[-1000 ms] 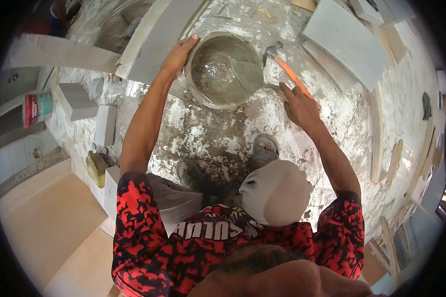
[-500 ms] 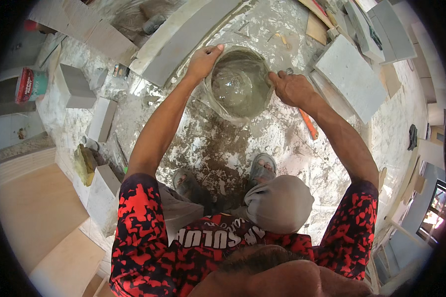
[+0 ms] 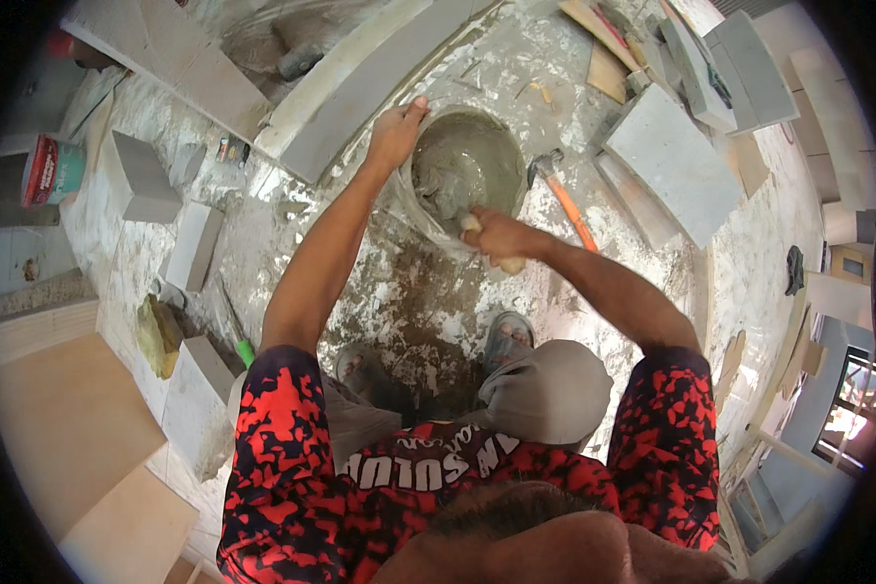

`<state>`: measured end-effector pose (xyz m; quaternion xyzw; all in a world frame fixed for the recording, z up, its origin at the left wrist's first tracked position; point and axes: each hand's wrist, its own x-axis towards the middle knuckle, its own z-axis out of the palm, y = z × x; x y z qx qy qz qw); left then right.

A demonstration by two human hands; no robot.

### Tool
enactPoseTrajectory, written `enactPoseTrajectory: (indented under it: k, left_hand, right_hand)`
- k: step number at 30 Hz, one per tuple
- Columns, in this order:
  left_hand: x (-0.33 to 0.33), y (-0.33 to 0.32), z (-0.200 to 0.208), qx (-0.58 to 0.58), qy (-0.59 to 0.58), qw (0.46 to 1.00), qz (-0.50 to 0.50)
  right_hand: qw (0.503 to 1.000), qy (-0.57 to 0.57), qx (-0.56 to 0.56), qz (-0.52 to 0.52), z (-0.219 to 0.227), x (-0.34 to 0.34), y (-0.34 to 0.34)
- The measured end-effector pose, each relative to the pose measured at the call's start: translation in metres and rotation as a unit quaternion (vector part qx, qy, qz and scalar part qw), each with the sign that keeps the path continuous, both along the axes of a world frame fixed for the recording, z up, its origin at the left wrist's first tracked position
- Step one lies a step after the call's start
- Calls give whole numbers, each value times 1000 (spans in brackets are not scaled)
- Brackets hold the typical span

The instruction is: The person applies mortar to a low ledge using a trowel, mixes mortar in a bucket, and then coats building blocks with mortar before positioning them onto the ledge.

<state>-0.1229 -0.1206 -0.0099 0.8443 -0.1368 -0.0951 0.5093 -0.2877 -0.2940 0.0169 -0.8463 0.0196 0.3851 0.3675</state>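
Note:
A round bucket (image 3: 518,185) of wet grey mortar (image 3: 477,156) stands on the floor in front of me. My left hand (image 3: 397,136) is closed on the bucket's wire handle at the far left of the rim. At the near rim, my right hand (image 3: 501,238) is wrapped round the pale handle of a trowel (image 3: 470,224); its blade dips into the mortar and is mostly hidden. Just right of the bucket lies a hammer (image 3: 566,204) with an orange grip.
Grey blocks (image 3: 676,161) lie at the right, with more blocks (image 3: 195,245) at the left. A long grey slab (image 3: 360,92) runs along the far left side. A red and green paint pail (image 3: 54,170) stands at far left. My sandalled feet (image 3: 508,336) are below the bucket.
My right hand has moved from the bucket's right rim to its near side and now shows the trowel in its grip. My left hand stays at the far left rim.

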Motion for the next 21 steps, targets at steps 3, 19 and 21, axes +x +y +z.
enactPoseTrajectory:
  k: [3, 19, 21]
  left_hand:
    - [6, 4, -4, -6, 26, 999, 21]
    - [5, -5, -3, -4, -14, 999, -32]
    - [4, -11, -2, -10, -37, 999, -32]
  right_hand:
    - [975, -136, -123, 126, -6, -8, -1]
    - [777, -308, -348, 425, 89, 26, 14]
    - [763, -326, -380, 409, 84, 19, 0]
